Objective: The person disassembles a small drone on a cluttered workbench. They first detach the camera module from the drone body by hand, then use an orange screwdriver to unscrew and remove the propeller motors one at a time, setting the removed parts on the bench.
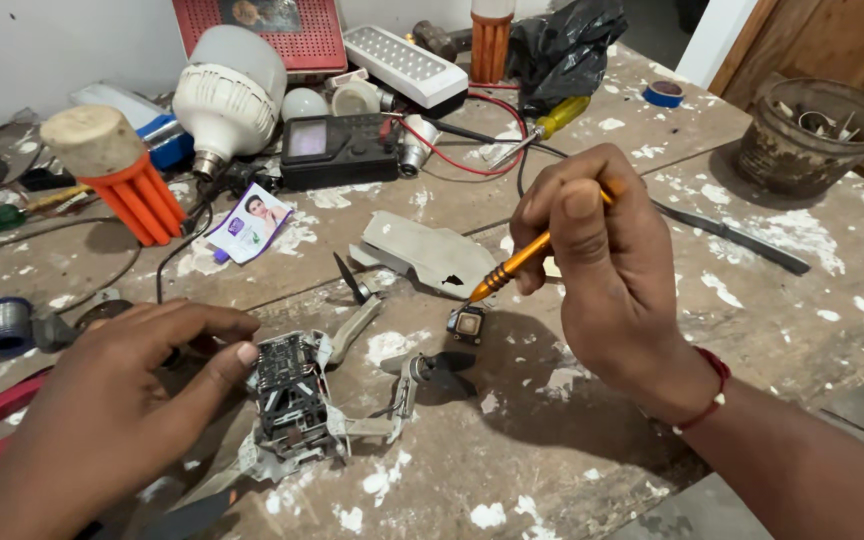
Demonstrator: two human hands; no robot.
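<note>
Dark round bucket (814, 150) of metal scraps (820, 122) beyond right hand (607, 265)

1 head camera looks steeply down, close over the workbench (572, 440).
</note>
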